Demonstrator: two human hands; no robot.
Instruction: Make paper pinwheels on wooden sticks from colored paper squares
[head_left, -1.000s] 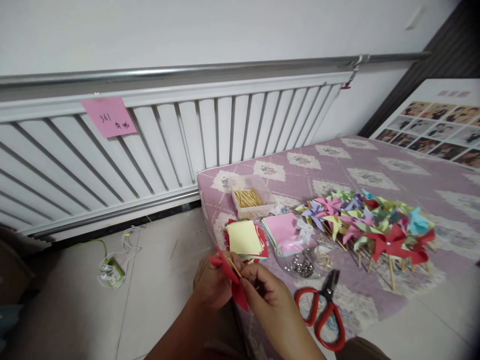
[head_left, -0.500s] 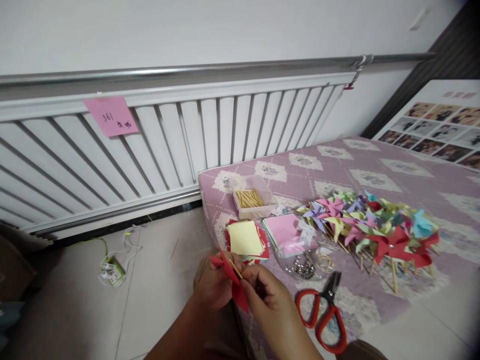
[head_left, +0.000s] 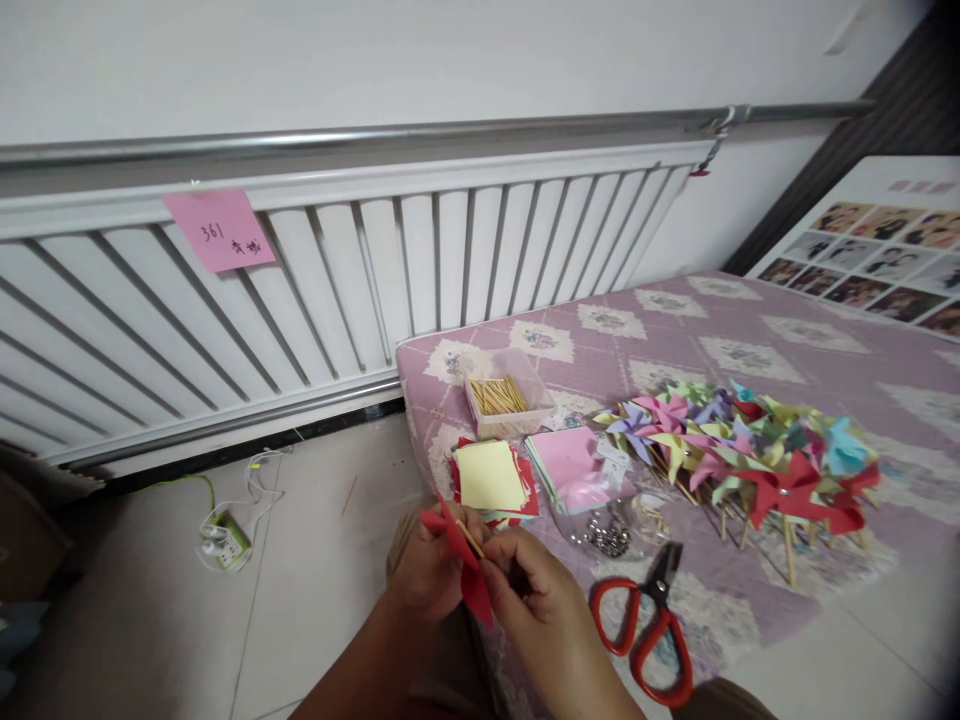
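Observation:
My left hand (head_left: 429, 572) is closed on a red paper pinwheel (head_left: 475, 592). Against the paper, my right hand (head_left: 536, 590) pinches a short wooden stick (head_left: 470, 538) between thumb and fingers. Red-handled scissors (head_left: 654, 620) lie just right of that hand with their blades slightly apart. Beyond the hands are a stack of yellow and red paper squares (head_left: 491, 476), a pink paper stack (head_left: 568, 465) and a clear bag of small metal pieces (head_left: 609, 535). A plastic box (head_left: 534, 385) holds wooden sticks.
Many coloured pinwheels (head_left: 784, 490) on sticks lie at the right of the patterned purple surface (head_left: 592, 365). A white radiator (head_left: 450, 255) runs along the wall. A green power strip (head_left: 229, 540) with white cables is on the floor, left. A photo board (head_left: 877, 240) stands back right.
The red paper has shifted slightly in my fingers, its lower part now a little further left. Both hands keep nearly the same place.

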